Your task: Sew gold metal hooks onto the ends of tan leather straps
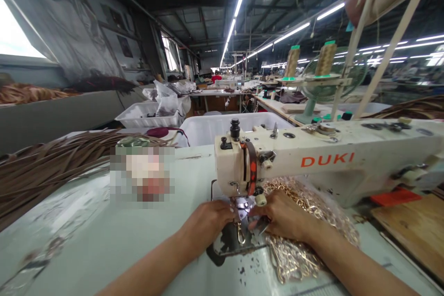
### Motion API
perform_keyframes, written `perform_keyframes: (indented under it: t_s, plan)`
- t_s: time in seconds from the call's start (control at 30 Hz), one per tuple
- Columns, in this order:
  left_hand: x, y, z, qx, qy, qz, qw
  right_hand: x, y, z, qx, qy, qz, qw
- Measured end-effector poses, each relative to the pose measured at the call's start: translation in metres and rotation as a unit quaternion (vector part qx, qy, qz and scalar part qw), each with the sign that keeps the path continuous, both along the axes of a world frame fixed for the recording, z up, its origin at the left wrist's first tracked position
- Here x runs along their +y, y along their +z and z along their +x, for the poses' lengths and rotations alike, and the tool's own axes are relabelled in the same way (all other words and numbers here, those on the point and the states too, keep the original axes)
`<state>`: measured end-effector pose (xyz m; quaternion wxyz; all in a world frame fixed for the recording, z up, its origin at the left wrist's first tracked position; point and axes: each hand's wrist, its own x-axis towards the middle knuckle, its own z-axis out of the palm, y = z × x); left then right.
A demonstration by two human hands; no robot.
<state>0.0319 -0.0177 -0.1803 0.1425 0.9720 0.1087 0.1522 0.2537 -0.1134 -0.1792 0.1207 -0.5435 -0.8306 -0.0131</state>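
At the sewing machine [263, 162], both my hands work close to the lit needle area. My left hand [215, 215] is closed, its fingertips pinching a narrow brown strap [236, 214] beside the presser foot; most of the strap is hidden. A gold snap hook [241, 234] lies on the machine's bed plate [227, 240] just in front of the needle. My right hand [279, 215] is on the other side, closed around what look like small metal thread snips [262, 226], with its index finger reaching toward the presser foot.
A clear bag of gold hooks [294, 254] lies under my right forearm. Long brown straps [52, 162] are heaped at the left. White bins [222, 125] stand behind the table. Thread cones [326, 59] rise above the machine, and a wooden board [412, 222] is at the right.
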Motion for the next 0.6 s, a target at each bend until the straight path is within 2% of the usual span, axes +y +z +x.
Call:
perform_keyframes:
  t_s: [0.27,0.37,0.5,0.6]
  plan:
    - [0.023,-0.012,0.001,-0.012,0.037,0.010,0.999,0.000,0.000,0.001,0.007,0.000,-0.021,1.000]
    - [0.031,-0.009,0.001,-0.008,0.046,0.029,0.998,0.001,0.000,0.001,0.008,0.000,-0.027,1.000]
    - [0.038,0.002,0.004,0.035,-0.010,0.080,0.996,0.001,0.000,-0.001,0.015,0.002,-0.026,1.000]
    - [0.041,0.004,0.011,0.083,-0.050,0.132,0.987,0.001,-0.005,-0.001,0.015,-0.018,-0.022,0.999]
